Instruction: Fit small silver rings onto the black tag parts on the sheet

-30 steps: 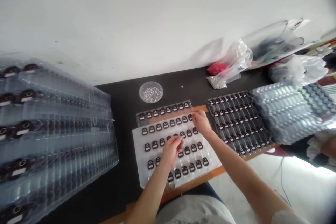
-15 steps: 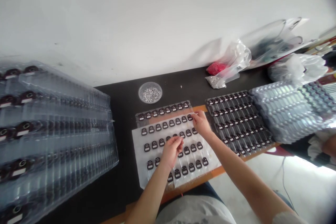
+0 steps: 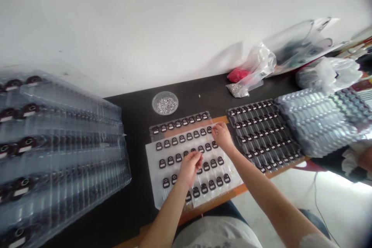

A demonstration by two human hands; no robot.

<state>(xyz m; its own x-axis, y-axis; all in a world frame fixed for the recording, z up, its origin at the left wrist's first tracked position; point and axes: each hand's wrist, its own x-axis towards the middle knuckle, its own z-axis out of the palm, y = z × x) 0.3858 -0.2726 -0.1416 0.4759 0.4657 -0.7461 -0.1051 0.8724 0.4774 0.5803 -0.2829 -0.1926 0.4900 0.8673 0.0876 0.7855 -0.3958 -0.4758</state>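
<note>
In the head view, your left hand (image 3: 190, 166) is over the middle of the white sheet (image 3: 152, 164), fingertips drawn together; I cannot tell whether they pinch anything. Your right hand (image 3: 222, 135) has its fingers bent at the sheet's far right corner, just beside the last black piece (image 3: 209, 129) of that row; its grip is unclear. Beyond your hands, a round dish (image 3: 154, 104) of small shiny bits sits on the desk (image 3: 135, 114); stacked clear trays (image 3: 95, 139) stand left of them.

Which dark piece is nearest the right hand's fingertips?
The rightmost dark piece in the back row on the white sheet: the right hand has its fingertips there; others lie farther away.
</note>
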